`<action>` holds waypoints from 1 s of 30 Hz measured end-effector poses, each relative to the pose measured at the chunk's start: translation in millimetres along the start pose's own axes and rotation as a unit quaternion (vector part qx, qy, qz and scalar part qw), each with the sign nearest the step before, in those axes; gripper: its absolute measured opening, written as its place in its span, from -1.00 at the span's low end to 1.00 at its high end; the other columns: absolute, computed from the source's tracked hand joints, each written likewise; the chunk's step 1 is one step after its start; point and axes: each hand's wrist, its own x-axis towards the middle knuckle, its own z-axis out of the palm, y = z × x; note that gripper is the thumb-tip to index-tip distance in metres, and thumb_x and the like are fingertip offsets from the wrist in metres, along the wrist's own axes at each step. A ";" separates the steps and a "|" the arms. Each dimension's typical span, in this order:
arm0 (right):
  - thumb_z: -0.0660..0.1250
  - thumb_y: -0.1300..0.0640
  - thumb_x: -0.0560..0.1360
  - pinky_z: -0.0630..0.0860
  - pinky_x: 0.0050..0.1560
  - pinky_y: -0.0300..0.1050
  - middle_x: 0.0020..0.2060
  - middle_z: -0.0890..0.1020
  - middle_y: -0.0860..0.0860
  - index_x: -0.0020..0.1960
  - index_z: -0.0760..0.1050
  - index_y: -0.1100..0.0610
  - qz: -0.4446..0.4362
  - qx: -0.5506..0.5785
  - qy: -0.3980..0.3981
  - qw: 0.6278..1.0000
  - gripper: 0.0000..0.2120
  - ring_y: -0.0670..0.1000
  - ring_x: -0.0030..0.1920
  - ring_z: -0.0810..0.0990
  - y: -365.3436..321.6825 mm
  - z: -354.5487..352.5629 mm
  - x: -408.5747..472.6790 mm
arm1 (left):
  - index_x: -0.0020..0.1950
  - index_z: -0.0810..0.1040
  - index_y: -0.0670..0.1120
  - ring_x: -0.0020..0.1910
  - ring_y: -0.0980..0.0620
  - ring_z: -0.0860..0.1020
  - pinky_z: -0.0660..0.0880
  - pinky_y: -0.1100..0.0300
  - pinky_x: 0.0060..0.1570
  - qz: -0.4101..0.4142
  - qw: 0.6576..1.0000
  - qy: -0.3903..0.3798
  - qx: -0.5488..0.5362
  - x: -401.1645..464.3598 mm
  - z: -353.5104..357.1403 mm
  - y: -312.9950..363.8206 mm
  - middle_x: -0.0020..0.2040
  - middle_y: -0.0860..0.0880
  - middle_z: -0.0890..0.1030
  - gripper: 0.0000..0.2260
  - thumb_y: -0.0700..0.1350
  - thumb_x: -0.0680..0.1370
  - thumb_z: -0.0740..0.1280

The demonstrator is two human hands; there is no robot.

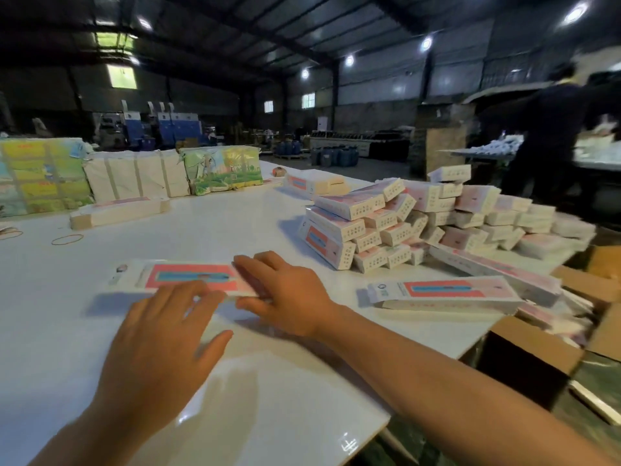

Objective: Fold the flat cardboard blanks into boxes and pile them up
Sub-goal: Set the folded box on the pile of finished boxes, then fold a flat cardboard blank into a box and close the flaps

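Observation:
A flat pink-and-white cardboard blank (174, 276) lies on the white table (84, 331) in front of me. My left hand (161, 348) hovers at its near edge with fingers spread and straight, fingertips at the blank. My right hand (289, 290) covers the blank's right end, fingers extended over it and thumb at its near edge. A big pile of folded boxes (420, 223) stands to the right. One folded box (443, 292) lies alone near the table's right edge.
Bundles of flat blanks (117, 211) and wrapped packs (134, 178) line the far side of the table. Rubber bands (67, 239) lie at the left. An open brown carton (554, 331) sits below the right edge. A person (551, 129) stands at the far right.

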 end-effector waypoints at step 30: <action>0.22 0.15 0.53 0.51 -0.02 0.01 0.15 0.54 0.10 0.13 0.56 0.16 0.193 -0.105 0.176 0.959 -0.76 0.07 0.05 0.53 93.0 -140.5 60.0 | 0.13 0.54 0.16 0.05 0.15 0.41 0.33 0.29 -0.06 -0.115 0.968 -0.175 -0.134 -7.1 25.9 3.2 0.00 0.21 0.45 -0.64 0.22 0.51 0.06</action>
